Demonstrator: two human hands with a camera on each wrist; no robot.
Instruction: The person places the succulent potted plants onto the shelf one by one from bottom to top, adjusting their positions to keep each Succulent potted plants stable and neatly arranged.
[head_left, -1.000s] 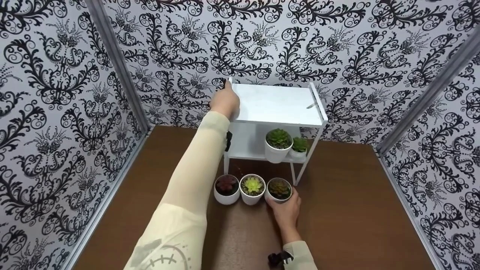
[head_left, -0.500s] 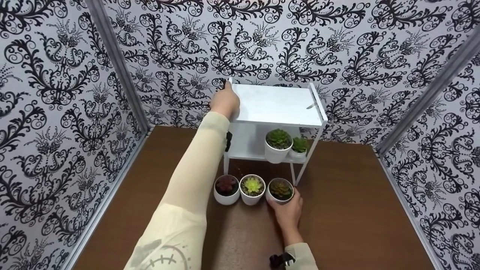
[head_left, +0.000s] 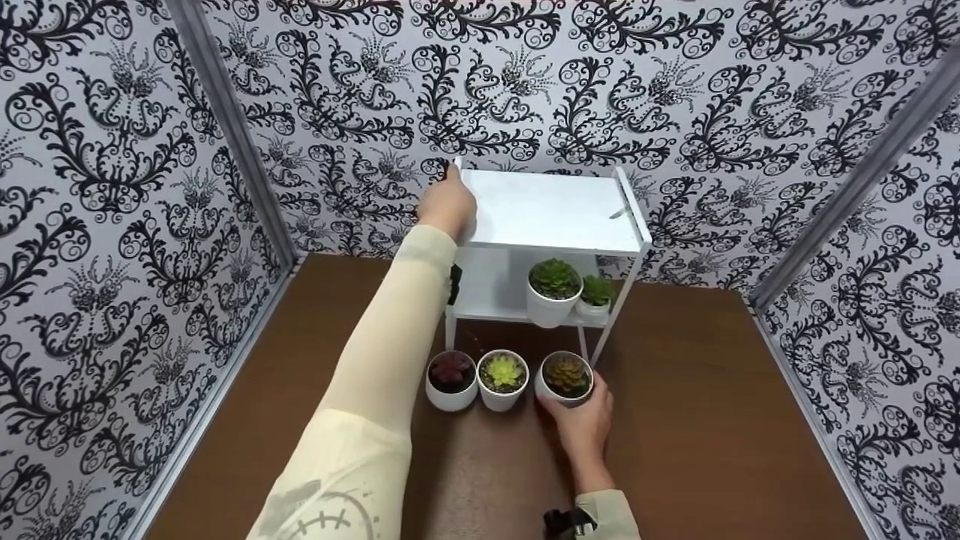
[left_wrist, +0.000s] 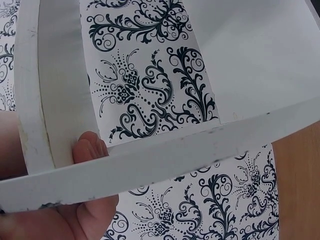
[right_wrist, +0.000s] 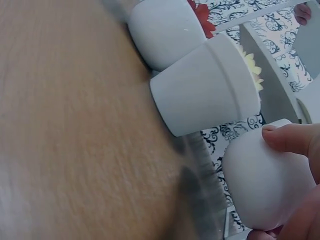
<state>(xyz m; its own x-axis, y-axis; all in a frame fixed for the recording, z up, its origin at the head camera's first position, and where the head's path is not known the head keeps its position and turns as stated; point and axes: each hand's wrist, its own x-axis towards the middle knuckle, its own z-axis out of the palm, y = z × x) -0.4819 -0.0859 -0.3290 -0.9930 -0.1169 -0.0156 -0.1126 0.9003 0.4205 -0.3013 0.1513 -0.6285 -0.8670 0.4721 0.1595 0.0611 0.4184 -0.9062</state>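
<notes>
My left hand grips the left side of a white two-tier shelf; in the left wrist view its fingers curl round the white frame bar. In front of the shelf, my right hand holds a round white pot with an orange-brown succulent. The right wrist view has this pot between thumb and fingers, lifted off the table. To its left stand a pot with a yellow-green succulent and a pot with a dark red succulent.
On the lower tier, toward its right end, sit a larger pot with a green succulent and a smaller green potted succulent. Black-and-white patterned walls enclose the brown table at the back and sides.
My right hand has moved slightly right with the orange-brown succulent pot, widening the gap to the yellow-green one. The pot tilts a little more toward the head view. My left hand keeps its grip.
</notes>
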